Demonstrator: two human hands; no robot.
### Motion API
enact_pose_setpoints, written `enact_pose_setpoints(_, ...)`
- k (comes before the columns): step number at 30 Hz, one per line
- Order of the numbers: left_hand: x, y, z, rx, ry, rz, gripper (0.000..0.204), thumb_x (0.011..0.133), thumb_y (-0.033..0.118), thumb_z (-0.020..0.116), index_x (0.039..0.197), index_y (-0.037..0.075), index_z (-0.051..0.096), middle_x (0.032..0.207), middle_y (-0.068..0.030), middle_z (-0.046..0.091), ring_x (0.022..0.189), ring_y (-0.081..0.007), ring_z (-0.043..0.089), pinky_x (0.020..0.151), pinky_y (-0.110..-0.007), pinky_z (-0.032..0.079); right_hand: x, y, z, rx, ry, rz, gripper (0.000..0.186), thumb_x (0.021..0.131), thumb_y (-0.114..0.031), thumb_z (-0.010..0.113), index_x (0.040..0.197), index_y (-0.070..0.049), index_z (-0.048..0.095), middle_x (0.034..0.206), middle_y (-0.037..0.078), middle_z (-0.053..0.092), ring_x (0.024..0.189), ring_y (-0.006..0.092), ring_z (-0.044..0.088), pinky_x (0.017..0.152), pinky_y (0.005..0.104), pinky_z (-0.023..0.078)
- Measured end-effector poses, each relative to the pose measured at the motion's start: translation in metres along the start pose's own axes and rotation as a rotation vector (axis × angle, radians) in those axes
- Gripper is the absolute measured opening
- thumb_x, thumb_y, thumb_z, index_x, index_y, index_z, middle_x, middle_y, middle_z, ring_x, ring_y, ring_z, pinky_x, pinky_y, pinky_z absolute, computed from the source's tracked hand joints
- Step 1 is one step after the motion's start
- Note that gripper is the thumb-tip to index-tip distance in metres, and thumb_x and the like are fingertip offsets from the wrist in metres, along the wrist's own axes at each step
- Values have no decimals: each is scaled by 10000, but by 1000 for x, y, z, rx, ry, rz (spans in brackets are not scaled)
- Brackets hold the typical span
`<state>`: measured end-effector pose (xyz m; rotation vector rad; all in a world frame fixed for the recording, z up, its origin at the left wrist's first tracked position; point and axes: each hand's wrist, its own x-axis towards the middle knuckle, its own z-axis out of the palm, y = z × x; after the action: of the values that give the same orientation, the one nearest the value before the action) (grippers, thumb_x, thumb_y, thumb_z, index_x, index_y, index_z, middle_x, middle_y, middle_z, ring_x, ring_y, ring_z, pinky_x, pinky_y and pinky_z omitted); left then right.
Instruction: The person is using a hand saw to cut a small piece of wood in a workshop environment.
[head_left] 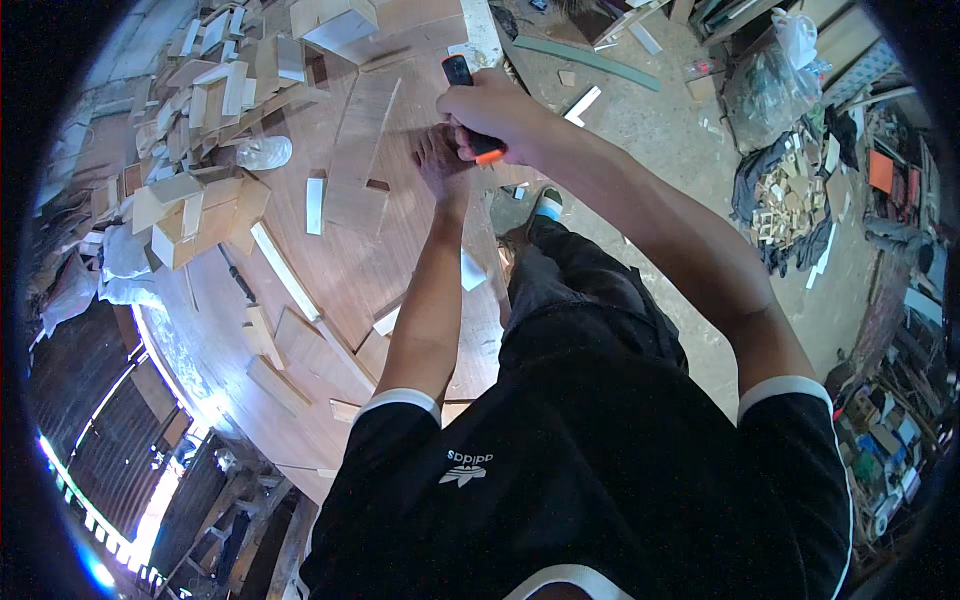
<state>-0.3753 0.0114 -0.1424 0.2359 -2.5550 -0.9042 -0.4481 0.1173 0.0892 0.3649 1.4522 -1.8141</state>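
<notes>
While 1 R hand [497,110] is gripping 1 blk/orange tool [484,143] near the edge of the table [345,275], 1 L hand [442,168] is resting just beside it, fingers slightly spread. 1 clear plastic item [265,153] & 1 white block [315,205] are lying to the L.

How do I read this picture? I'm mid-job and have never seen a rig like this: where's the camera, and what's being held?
There is no robot here: a person works with bare hands. The one picture comes from a wide fisheye camera on their head, looking down, so its left is their left and straight edges bend near the rim. The right hand has a black-and-orange tool in its grip; its working end is hard to make out. The left hand is close by, fingers spread. On the wooden table lie a long wood strip, a small pale block and piled wood pieces.
</notes>
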Motion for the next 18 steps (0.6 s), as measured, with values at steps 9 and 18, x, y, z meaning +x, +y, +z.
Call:
enact_pose_setpoints(9,-9,-31,15,-339,46,-142,538,672,386,634,1111,100,517,1075,-94,534,1058,-302,486,880,-461,344,9,-9,20,1,40,24,109,725,-42,576,771,-3,484,615,54,482,485,138,487,444,298,447)
enact_pose_setpoints(18,-15,-31,28,-424,-5,-220,520,693,389,615,1103,98,485,1069,-106,515,1069,-312,469,864,-457,342,12,-2,13,17,74,48,92,748,-40,564,747,-4,480,606,53,471,474,132,481,422,295,433)
